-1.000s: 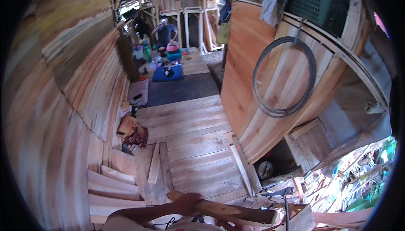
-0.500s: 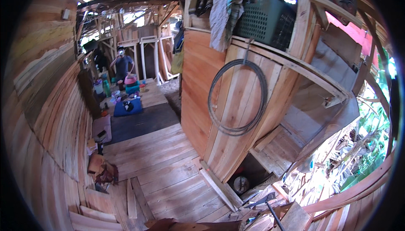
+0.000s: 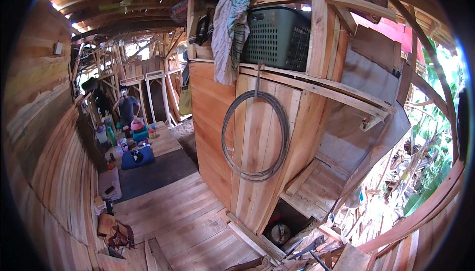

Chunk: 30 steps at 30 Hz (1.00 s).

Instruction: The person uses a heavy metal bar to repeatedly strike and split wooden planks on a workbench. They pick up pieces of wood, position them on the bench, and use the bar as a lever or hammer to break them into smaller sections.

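Observation:
Neither of my hands shows in the head view, so what they hold is hidden. In the middle, a coil of dark cable or hose [image 3: 286, 137] hangs from a strap on a wooden plank wall [image 3: 213, 122]. Above it, a green plastic basket [image 3: 272, 38] rests on a wooden shelf frame, and a patterned cloth [image 3: 228, 38] drapes over the rail beside it. At the lower edge, only a sliver of a brown object [image 3: 247, 265] comes into sight; its kind is unclear.
On the plank floor [image 3: 173, 206] lie a dark mat [image 3: 158, 176] and a blue cushion [image 3: 129, 159]. A person [image 3: 128, 108] stands at the far left near bottles and tubs. Boards lean against the left wall. Wood scraps [image 3: 346, 229] and a rounded object [image 3: 280, 233] lie at lower right.
My view has tilted up and turned right, so the coil, basket and floor sit lower and further left. More of the roof shows, and less of the brown object at the bottom.

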Tool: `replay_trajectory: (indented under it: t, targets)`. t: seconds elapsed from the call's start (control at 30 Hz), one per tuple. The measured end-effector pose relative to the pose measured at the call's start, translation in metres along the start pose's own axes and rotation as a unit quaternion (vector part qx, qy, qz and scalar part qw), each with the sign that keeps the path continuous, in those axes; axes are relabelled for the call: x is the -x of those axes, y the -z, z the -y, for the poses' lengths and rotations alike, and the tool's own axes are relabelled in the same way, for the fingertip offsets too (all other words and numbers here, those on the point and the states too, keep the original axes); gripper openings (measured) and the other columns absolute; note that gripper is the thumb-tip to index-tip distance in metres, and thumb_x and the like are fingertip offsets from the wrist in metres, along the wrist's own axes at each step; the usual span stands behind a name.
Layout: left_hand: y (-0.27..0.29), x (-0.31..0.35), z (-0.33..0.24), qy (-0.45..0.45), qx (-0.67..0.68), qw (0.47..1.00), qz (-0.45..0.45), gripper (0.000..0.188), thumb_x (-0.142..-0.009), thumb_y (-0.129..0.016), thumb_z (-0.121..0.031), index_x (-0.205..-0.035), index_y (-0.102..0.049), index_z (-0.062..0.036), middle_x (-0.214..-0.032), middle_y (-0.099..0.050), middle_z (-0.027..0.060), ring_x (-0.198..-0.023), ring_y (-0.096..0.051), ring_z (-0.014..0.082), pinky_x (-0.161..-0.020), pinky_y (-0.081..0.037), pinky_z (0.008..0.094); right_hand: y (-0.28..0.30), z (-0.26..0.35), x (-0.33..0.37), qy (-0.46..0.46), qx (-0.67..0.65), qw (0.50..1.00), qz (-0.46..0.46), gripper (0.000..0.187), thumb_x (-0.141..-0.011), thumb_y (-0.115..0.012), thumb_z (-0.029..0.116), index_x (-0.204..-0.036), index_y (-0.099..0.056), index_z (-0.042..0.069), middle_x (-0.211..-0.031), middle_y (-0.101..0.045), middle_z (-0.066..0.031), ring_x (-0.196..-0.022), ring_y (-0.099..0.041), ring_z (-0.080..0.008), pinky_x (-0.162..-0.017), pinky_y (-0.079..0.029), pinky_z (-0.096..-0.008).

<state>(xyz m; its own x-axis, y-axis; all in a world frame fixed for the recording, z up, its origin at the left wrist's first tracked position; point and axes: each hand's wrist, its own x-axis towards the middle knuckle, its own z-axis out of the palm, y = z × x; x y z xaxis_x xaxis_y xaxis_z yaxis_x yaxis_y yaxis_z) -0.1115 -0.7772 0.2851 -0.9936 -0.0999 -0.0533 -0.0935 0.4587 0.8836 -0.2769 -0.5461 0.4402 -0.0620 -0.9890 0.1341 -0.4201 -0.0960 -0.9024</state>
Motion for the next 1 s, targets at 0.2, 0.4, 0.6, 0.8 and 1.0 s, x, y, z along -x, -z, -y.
replay_trajectory:
  t: [0.2, 0.4, 0.6, 0.8, 1.0]
  targets:
    - [0.007, -0.053, -0.031, 0.009, -0.089, 0.996, -0.009, 0.054, -0.064, -0.071, -0.021, -0.112, -0.057, -0.0006, -0.098, -0.066, 0.0220, -0.089, -0.065, 0.0337, -0.078, -0.052, 0.0417, 0.035, -0.023, 0.008, -0.060, -0.057, 0.995, -0.053, 0.022, -0.091, -0.055, 0.012, -0.106, -0.064, 0.000, -0.097, -0.068, -0.0125, -0.084, -0.064, -0.0216, -0.072, -0.051, -0.0352]
    - [-0.012, -0.100, -0.067, 0.029, -0.029, 0.994, -0.099, 0.032, -0.075, -0.062, -0.014, -0.105, -0.058, -0.0024, -0.087, -0.065, 0.0201, -0.077, -0.064, 0.0326, -0.068, -0.050, 0.0416, 0.061, -0.060, 0.005, -0.101, -0.065, 0.962, -0.247, 0.025, -0.096, -0.054, 0.015, -0.114, -0.060, -0.001, -0.100, -0.066, -0.0145, -0.089, -0.065, -0.0219, -0.073, -0.052, -0.0338]
    - [-0.027, -0.143, -0.105, 0.032, 0.046, 0.987, -0.148, 0.025, -0.076, -0.061, -0.011, -0.098, -0.055, -0.0013, -0.081, -0.062, 0.0192, -0.071, -0.061, 0.0310, -0.063, -0.047, 0.0422, 0.076, -0.081, -0.003, -0.047, -0.025, 0.946, -0.320, 0.028, -0.098, -0.050, 0.015, -0.121, -0.055, -0.001, -0.111, -0.062, -0.0171, -0.098, -0.064, -0.0272, -0.077, -0.054, -0.0351]
    - [-0.023, -0.191, -0.080, -0.073, 0.018, 0.989, -0.124, 0.031, -0.076, -0.064, -0.012, -0.103, -0.054, -0.0013, -0.084, -0.061, 0.0167, -0.072, -0.060, 0.0302, -0.064, -0.048, 0.0403, 0.080, -0.059, -0.012, -0.047, -0.008, 0.904, -0.424, 0.031, -0.101, -0.045, 0.024, -0.119, -0.056, 0.001, -0.107, -0.063, -0.0160, -0.093, -0.065, -0.0250, -0.078, -0.053, -0.0360]
    - [0.003, -0.210, -0.088, -0.075, 0.210, 0.975, -0.003, 0.040, -0.077, -0.074, -0.016, -0.108, -0.053, -0.0019, -0.085, -0.060, 0.0078, -0.074, -0.060, 0.0231, -0.065, -0.050, 0.0372, 0.064, -0.072, -0.049, -0.062, -0.007, 0.850, -0.523, 0.031, -0.101, -0.048, 0.025, -0.113, -0.060, 0.000, -0.099, -0.065, -0.0158, -0.090, -0.066, -0.0214, -0.076, -0.052, -0.0332]
